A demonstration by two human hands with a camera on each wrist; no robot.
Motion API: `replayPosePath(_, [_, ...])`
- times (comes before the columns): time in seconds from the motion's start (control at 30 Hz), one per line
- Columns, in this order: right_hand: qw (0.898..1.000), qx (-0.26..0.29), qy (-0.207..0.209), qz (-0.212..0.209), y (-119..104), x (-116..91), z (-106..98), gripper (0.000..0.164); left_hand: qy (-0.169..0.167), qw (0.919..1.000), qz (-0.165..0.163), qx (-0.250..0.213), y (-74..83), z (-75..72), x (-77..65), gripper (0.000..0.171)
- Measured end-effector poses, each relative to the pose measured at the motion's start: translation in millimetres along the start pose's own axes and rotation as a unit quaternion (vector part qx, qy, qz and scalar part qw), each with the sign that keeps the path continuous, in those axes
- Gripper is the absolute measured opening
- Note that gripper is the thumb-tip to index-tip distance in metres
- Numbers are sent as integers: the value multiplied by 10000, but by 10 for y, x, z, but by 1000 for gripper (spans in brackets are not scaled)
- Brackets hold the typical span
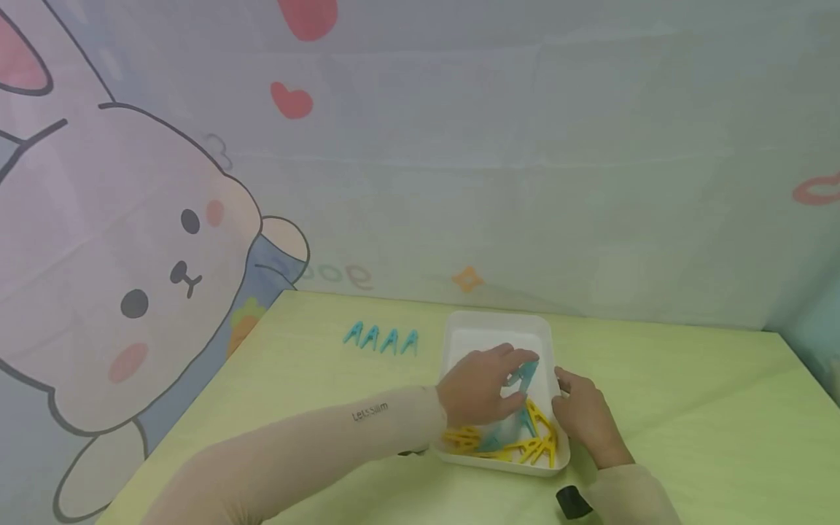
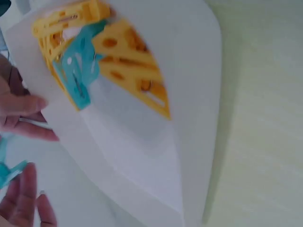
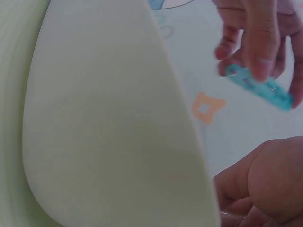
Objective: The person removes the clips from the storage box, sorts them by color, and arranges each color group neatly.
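Note:
My left hand (image 1: pixel 482 386) pinches a light-blue clothespin (image 1: pixel 527 373) above the white tray (image 1: pixel 496 319). In the right wrist view, this clothespin (image 3: pixel 259 88) hangs between the thumb and fingers of the left hand (image 3: pixel 265 35), clear of the tray wall (image 3: pixel 113 104). My right hand (image 1: pixel 587 412) grips the tray's right rim; the left wrist view shows its thumb and fingers (image 2: pixel 21 105) at that edge. Inside the tray's near end lie several yellow clothespins (image 1: pixel 541 446) mixed with blue clothespins (image 2: pixel 78 61), some hidden under my left forearm in the head view.
Several blue clothespins (image 1: pixel 380 338) stand in a row on the yellow-green table (image 1: pixel 315 372), left of the tray. Behind the table hangs a printed cloth (image 1: pixel 590 182) with a cartoon rabbit. A black object (image 1: pixel 574 502) is by the right cuff.

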State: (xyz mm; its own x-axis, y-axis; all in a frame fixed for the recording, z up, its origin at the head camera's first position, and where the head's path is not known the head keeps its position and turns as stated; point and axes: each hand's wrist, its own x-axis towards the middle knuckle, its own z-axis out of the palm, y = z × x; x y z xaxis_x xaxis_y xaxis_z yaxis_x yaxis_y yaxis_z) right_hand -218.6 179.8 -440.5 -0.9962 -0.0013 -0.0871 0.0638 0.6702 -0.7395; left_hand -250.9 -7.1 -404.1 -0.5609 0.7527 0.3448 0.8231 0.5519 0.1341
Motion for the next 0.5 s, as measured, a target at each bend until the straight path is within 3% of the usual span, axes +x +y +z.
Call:
replayPosePath(0.17, [9999,-55,-39,109,8,12,12,54,910,9950,316,-268,-98,-181,31,47])
replayPosePath(0.5, [9998,-49,-87,189,-23,0,12,56,2156,9742,426,-508,-436,-422,52,47])
